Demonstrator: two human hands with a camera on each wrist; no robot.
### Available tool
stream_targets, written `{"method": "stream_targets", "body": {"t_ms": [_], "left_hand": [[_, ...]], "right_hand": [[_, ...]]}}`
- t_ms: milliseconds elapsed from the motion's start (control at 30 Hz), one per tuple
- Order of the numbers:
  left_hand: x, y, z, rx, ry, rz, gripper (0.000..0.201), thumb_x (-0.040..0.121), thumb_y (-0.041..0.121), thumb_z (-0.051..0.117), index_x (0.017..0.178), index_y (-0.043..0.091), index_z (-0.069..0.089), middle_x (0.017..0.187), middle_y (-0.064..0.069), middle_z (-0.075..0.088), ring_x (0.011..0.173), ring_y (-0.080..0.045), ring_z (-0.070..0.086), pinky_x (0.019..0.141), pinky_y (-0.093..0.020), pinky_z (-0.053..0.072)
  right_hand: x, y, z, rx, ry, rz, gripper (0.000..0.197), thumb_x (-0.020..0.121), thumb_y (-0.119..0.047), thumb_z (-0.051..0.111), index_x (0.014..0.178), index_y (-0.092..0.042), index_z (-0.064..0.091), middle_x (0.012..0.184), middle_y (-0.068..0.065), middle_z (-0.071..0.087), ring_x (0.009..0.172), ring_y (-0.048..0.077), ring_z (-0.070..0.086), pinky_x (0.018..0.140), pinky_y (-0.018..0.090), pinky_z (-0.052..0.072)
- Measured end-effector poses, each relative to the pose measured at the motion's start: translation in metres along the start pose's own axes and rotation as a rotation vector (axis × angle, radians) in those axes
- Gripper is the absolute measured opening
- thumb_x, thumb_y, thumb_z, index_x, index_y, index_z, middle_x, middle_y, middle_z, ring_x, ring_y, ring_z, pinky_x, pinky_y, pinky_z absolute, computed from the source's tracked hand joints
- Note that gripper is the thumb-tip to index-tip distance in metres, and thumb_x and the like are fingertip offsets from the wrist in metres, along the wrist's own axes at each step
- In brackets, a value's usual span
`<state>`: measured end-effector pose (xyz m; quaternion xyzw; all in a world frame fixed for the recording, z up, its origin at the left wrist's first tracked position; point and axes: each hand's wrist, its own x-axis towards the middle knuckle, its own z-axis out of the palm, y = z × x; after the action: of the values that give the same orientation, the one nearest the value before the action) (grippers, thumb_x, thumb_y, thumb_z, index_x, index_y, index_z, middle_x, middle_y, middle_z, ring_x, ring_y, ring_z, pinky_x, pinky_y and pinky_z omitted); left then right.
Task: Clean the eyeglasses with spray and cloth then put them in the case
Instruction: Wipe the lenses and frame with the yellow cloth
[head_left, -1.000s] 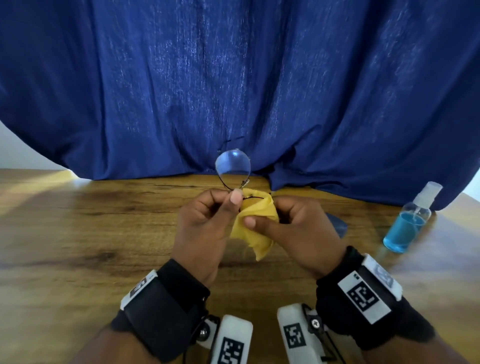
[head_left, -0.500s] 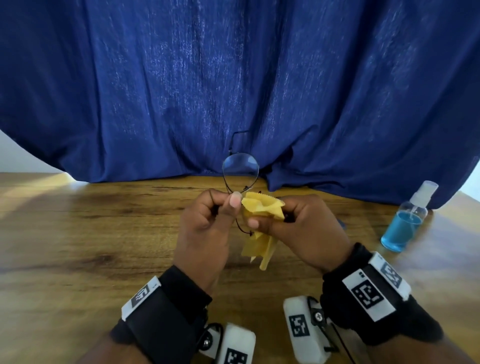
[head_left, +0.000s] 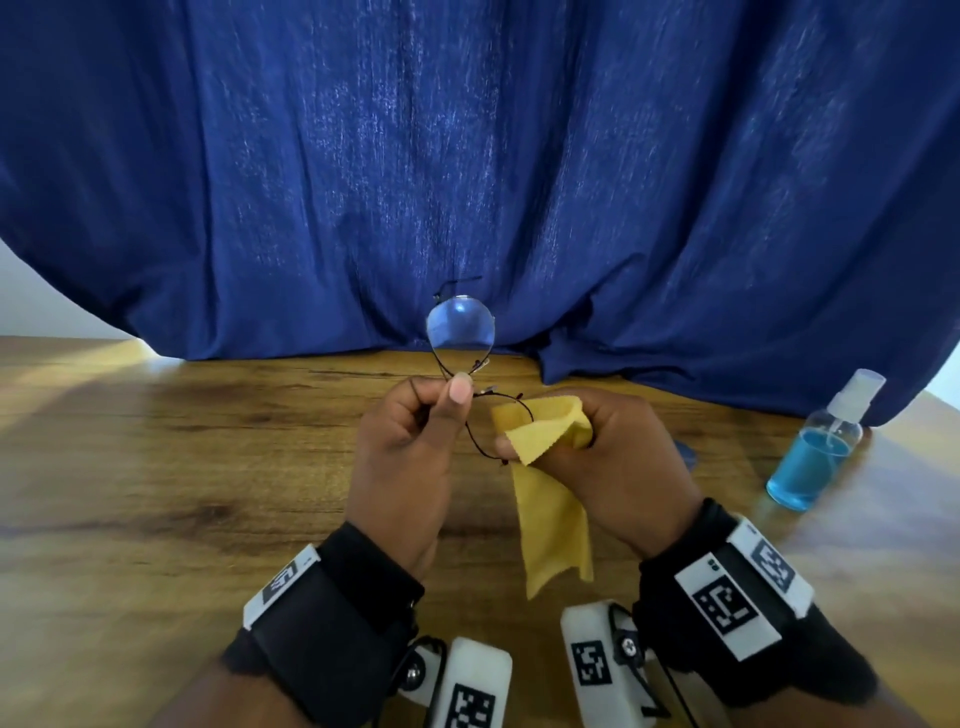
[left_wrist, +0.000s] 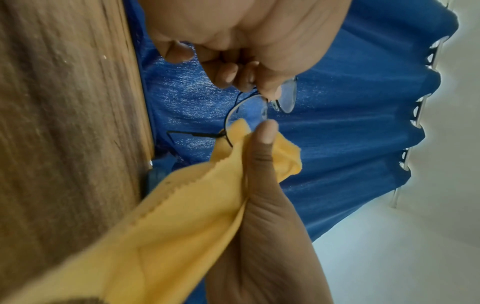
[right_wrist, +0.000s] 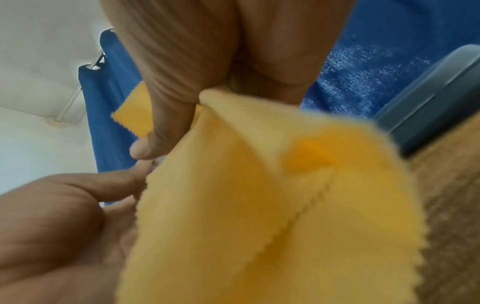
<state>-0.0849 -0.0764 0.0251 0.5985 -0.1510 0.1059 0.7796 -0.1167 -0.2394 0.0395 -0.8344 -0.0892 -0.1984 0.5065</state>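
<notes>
Thin black-rimmed eyeglasses (head_left: 460, 332) are held up over the wooden table (head_left: 182, 467), one lens above the other. My left hand (head_left: 452, 389) pinches them at the bridge, which the left wrist view shows close up on the eyeglasses (left_wrist: 249, 111). My right hand (head_left: 540, 441) grips a yellow cloth (head_left: 550, 499), thumb on it at the rim of the lower lens. Most of the cloth hangs loose below. In the right wrist view the cloth (right_wrist: 259, 205) fills the middle. A spray bottle (head_left: 815, 457) of blue liquid stands at the right.
A blue curtain (head_left: 467, 156) hangs across the back of the table. A blue-grey case (head_left: 687, 454) peeks out behind my right hand and shows as the case (right_wrist: 428, 92) in the right wrist view. Bare wood lies to the left and in front.
The cloth was bunched over the lower lens and has now come open, hanging down from my right hand. The lower rim shows again. My left hand still pinches the bridge.
</notes>
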Motion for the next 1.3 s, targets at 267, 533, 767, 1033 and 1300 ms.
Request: {"method": "stream_targets", "body": {"t_ms": [267, 533, 767, 1033, 1300], "left_hand": [[-0.001, -0.007, 0.000, 0.016, 0.002, -0.208, 0.028, 0.100, 0.029, 0.059, 0.093, 0.007, 0.074, 0.061, 0.017, 0.065, 0.058, 0.008, 0.056, 0.069, -0.024, 0.041], [0.015, -0.008, -0.014, -0.189, 0.034, -0.415, 0.018, 0.100, 0.029, 0.060, 0.097, 0.016, 0.073, 0.074, 0.010, 0.066, 0.059, 0.000, 0.048, 0.054, -0.018, 0.037], [0.020, -0.007, -0.018, -0.233, 0.100, -0.560, 0.020, 0.100, 0.032, 0.061, 0.090, 0.021, 0.074, 0.084, 0.009, 0.069, 0.068, -0.006, 0.049, 0.057, -0.027, 0.032], [0.021, -0.007, -0.017, -0.224, 0.095, -0.431, 0.016, 0.100, 0.027, 0.062, 0.085, 0.022, 0.065, 0.063, 0.018, 0.063, 0.050, 0.007, 0.054, 0.061, -0.020, 0.036], [0.020, -0.007, -0.017, -0.227, 0.089, -0.448, 0.022, 0.102, 0.020, 0.058, 0.105, 0.005, 0.074, 0.091, -0.010, 0.079, 0.089, -0.029, 0.072, 0.083, -0.044, 0.058]], "right_hand": [[0.010, 0.001, -0.007, 0.112, 0.000, 0.099, 0.033, 0.080, -0.032, 0.079, 0.110, -0.022, 0.070, 0.099, -0.001, 0.078, 0.093, 0.013, 0.075, 0.084, 0.036, 0.062], [0.053, -0.030, 0.002, 0.046, -0.001, 0.053, 0.025, 0.085, -0.023, 0.079, 0.107, -0.016, 0.072, 0.095, 0.003, 0.077, 0.084, 0.012, 0.075, 0.070, 0.023, 0.060], [0.049, -0.016, 0.027, -0.199, 0.057, -0.023, 0.014, 0.084, -0.017, 0.079, 0.095, -0.025, 0.075, 0.086, -0.009, 0.076, 0.080, 0.004, 0.071, 0.081, 0.033, 0.060], [0.042, -0.063, 0.000, -0.177, 0.000, -0.225, 0.003, 0.087, -0.026, 0.077, 0.090, -0.026, 0.076, 0.087, -0.008, 0.074, 0.086, 0.010, 0.068, 0.079, 0.024, 0.055], [0.070, -0.050, 0.010, -0.075, 0.002, -0.191, 0.014, 0.092, -0.027, 0.073, 0.087, -0.016, 0.066, 0.047, -0.007, 0.036, 0.044, 0.008, 0.030, 0.046, 0.017, 0.030]]}}
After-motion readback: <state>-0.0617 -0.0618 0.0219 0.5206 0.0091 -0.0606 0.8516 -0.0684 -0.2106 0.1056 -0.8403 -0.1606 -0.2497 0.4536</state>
